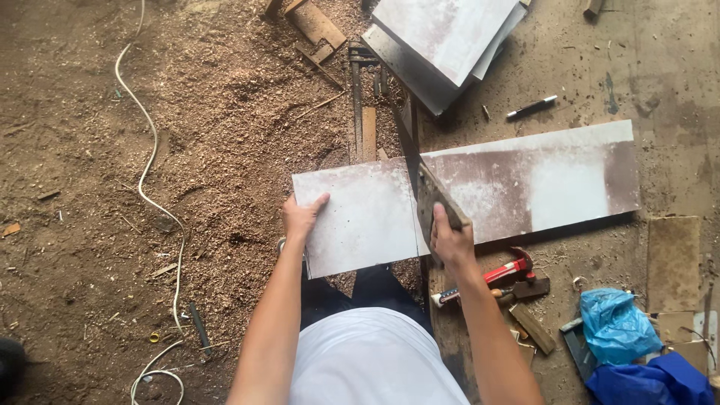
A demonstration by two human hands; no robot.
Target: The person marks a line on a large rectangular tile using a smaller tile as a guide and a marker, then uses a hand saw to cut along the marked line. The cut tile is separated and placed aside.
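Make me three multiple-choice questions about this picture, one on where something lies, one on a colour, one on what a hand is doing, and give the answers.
1. Where does the black marker pen lie?
A. on the floor beyond the long board
B. on the sawdust by the white cable
C. in the left hand

2. What colour is the crumpled plastic bag?
A. yellow
B. blue
C. black

3. What is the left hand doing?
A. hanging free
B. gripping the hammer
C. pressing on the board's left edge

Answers: 1 A, it lies above the long board on bare floor. 2 B, it shows light blue at lower right. 3 C, its fingers rest on the pale board, while the right hand grips a handsaw at the cut.
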